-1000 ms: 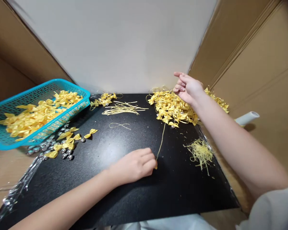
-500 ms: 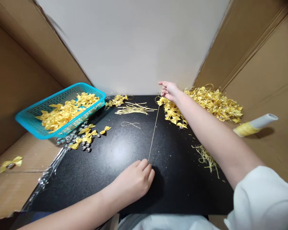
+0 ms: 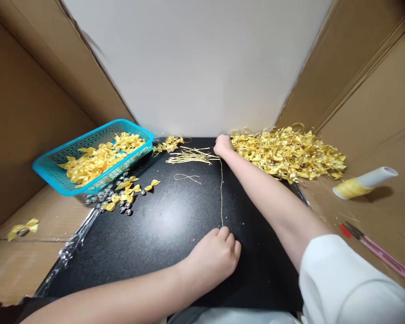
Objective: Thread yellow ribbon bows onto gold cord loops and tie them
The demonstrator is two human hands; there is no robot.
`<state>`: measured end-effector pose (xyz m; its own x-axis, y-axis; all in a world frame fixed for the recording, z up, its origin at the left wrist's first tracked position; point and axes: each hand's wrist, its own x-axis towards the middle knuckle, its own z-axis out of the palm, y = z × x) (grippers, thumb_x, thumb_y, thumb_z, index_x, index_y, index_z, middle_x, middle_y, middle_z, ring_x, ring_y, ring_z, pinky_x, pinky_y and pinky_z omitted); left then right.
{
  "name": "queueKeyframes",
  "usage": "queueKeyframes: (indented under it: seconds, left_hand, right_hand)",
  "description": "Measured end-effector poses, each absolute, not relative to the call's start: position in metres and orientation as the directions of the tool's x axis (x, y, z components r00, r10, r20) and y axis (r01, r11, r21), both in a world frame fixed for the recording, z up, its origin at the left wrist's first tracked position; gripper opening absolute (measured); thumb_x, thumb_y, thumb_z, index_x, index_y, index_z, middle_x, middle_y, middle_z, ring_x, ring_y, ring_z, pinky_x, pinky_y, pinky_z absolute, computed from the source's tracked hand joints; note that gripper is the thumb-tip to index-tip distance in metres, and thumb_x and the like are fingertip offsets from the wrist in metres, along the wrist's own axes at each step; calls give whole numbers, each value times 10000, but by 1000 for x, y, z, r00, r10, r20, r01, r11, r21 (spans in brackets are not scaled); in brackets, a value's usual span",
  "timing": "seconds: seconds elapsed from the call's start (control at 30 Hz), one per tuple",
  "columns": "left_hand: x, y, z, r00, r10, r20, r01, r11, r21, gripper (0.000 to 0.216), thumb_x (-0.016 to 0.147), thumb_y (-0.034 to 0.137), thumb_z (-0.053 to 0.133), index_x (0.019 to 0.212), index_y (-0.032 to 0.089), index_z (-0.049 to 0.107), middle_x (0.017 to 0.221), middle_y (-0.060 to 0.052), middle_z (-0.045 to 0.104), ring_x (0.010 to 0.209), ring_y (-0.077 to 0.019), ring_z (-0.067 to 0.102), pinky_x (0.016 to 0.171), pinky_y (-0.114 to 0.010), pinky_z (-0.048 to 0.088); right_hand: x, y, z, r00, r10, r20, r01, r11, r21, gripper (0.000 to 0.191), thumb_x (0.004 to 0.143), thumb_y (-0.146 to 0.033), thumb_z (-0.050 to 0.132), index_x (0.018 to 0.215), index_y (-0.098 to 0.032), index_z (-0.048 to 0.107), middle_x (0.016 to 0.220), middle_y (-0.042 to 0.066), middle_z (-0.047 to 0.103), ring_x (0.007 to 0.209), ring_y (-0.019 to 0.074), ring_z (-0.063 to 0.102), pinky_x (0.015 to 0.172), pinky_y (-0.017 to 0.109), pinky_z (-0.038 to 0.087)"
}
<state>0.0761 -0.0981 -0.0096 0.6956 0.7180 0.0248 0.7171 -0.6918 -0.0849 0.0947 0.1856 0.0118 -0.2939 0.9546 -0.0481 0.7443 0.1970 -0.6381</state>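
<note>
A thin yellow cord (image 3: 222, 193) runs, slightly slack, up the dark table. Its near end goes into the closed fingers of my left hand (image 3: 219, 254), low over the table. At the far end my right hand (image 3: 223, 146) is closed where the cord reaches it; its fingertips are hidden. Just left of that hand lies a bundle of cut yellow cords (image 3: 192, 155). A single looped cord (image 3: 187, 177) rests nearer on the table. To the right is a big heap of yellow bows (image 3: 286, 153) with cord loops and silvery bells.
A blue basket (image 3: 50, 180) of yellow bows stands at left. Beside it lie several silver bells (image 3: 128, 211) and loose bows (image 3: 124, 198). On cardboard at right are a cord-wound tube (image 3: 374, 178) and a pink-handled tool (image 3: 386, 256). A small bow pile (image 3: 170, 144) sits at the back.
My right hand has moved down and slightly left, its fingers now closed. My left hand has shifted right and slightly down. The cord has gone from taut to slack. The pink-handled tool has come into view.
</note>
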Motion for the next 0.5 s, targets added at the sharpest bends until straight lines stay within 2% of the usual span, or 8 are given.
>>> queueKeyframes:
  seconds: [0.07,0.13,0.2,0.33,0.43,0.5]
  left_hand:
    - [78,-96,-6,675,737,19,737,-675,-34,211,814,338,664,783,136,611,687,-68,602,658,-214,544,527,-325,370]
    - [78,-93,0,657,754,-2,754,-656,37,382,772,514,669,801,138,611,722,-77,618,685,-228,556,556,-334,398]
    - [75,-88,7,654,757,-9,753,-649,110,466,757,607,631,802,145,602,734,-80,621,689,-229,556,576,-335,411]
    - [57,-69,14,632,768,103,744,-638,198,405,861,543,519,800,151,601,729,-66,612,681,-201,540,606,-319,422]
    - [32,-45,14,502,812,298,806,-564,180,284,907,405,498,889,151,626,799,-73,640,752,-205,554,678,-320,444]
    - [11,-27,13,366,796,483,871,-475,122,229,916,321,499,1002,156,633,970,-106,670,851,-220,569,758,-344,455]
  right_hand:
    - [88,179,11,-311,950,-11,804,257,-536,295,777,-90,619,1062,-142,673,1213,178,614,1110,293,587,914,411,471]
    - [83,175,8,-361,933,-6,831,319,-455,289,753,-83,647,1032,-145,690,1201,169,626,1148,299,568,939,398,458]
    - [79,173,4,-403,915,-19,844,364,-393,274,734,-67,663,1001,-117,698,1139,190,650,1154,314,564,928,400,460]
    - [79,174,0,-449,893,2,840,423,-340,190,778,-68,631,957,-85,692,1127,218,645,1144,327,554,923,439,445]
    - [84,170,5,-490,867,91,795,488,-361,124,874,-151,562,913,-122,676,1138,170,640,1125,294,540,938,438,420]
    - [87,164,12,-520,838,164,749,540,-384,161,930,-210,499,948,-157,650,1101,117,650,1084,241,545,934,387,416]
